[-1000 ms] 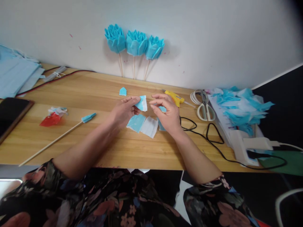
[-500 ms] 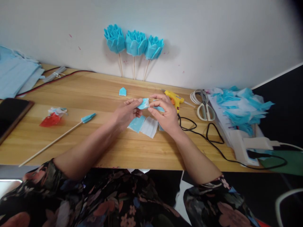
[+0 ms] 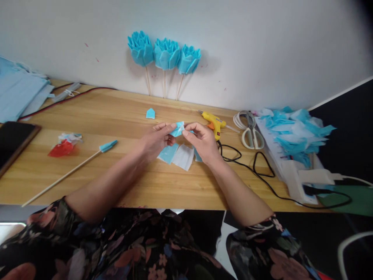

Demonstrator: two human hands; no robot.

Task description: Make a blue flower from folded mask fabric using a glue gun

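My left hand (image 3: 159, 140) pinches a small piece of blue and white fabric (image 3: 177, 129) between thumb and fingers. At its right edge my right hand (image 3: 201, 140) grips the same piece with thumb and fingertips. Below the hands lie a blue fabric square (image 3: 168, 154) and a white fabric square (image 3: 183, 156), partly overlapping. A small blue pointed petal (image 3: 150, 113) rests on the table behind my left hand. To the left, a wooden stick (image 3: 62, 178) lies slantwise, its end wrapped in a blue bud (image 3: 108, 146).
Three blue fabric flowers (image 3: 166, 53) on sticks lean against the wall. A yellow glue gun (image 3: 214, 123) and scissors (image 3: 252, 132) lie right, near a pile of blue scraps (image 3: 300, 130) and a power strip (image 3: 294, 179). A phone (image 3: 17, 142) and face masks (image 3: 21, 91) sit left.
The fingers of my right hand have curled inward and closed on the fabric piece's right edge. The piece has tilted slightly between my hands.
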